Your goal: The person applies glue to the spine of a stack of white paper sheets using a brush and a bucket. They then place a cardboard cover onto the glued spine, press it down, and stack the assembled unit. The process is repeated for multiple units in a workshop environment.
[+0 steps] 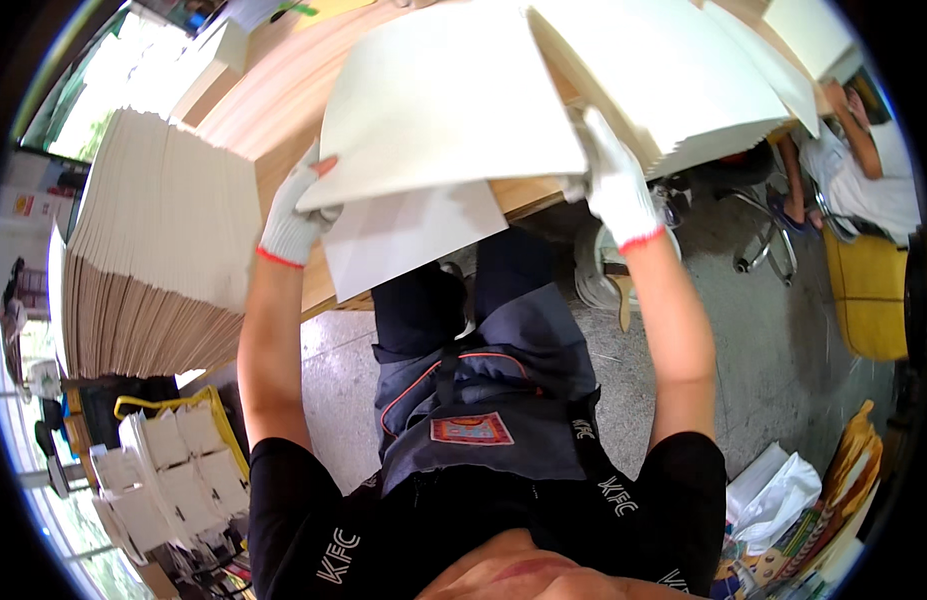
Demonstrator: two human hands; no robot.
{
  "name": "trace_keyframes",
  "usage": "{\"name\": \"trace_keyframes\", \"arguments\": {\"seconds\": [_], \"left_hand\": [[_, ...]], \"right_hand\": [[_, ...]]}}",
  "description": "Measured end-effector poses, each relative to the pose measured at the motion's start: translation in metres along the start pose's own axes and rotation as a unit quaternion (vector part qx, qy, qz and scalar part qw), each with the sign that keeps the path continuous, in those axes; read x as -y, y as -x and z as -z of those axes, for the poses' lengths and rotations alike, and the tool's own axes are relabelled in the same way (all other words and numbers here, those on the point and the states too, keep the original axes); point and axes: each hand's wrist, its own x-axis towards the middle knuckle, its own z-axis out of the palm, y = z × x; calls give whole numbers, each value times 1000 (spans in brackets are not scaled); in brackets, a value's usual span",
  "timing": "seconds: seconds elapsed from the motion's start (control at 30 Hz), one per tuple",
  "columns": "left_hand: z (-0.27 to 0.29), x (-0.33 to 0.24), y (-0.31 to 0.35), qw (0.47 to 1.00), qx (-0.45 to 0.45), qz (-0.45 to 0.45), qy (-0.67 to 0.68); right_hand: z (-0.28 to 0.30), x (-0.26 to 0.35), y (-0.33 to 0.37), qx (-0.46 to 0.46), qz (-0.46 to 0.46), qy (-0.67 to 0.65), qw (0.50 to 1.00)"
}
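Observation:
A large white cardboard sheet [443, 100] is held up between both my hands over the wooden table, its near edge lifted. My left hand [301, 205], in a white glove with a red cuff and a bare thumb tip, grips its near left corner. At the right edge, my right hand [613, 180], gloved the same way, holds the sheet with its fingers stretched along the side. Beneath it lies another white sheet [408, 240], jutting past the table's near edge toward my lap.
Tall stacks of cardboard sheets stand at the left [163, 210] and the right [673, 70] of the wooden table [273, 110]. Under the right side are a bucket holding a brush [623, 300] and a chair base [768, 240]. Another person [848, 165] sits at the far right, beside a yellow stool [863, 290].

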Motion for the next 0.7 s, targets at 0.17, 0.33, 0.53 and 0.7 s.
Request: {"name": "trace_keyframes", "arguments": {"seconds": [0.17, 0.33, 0.53, 0.7], "left_hand": [[74, 53, 11, 996, -77, -19, -31], [98, 73, 7, 961, -137, -45, -236], [93, 113, 39, 697, -271, -193, -635], [92, 136, 66, 700, -239, -301, -602]], "right_hand": [[-50, -27, -89, 123, 21, 251, 960], [-77, -31, -109, 118, -42, 509, 851], [-61, -66, -70, -63, 269, 639, 718], [-52, -77, -20, -22, 350, 712, 609]]}}
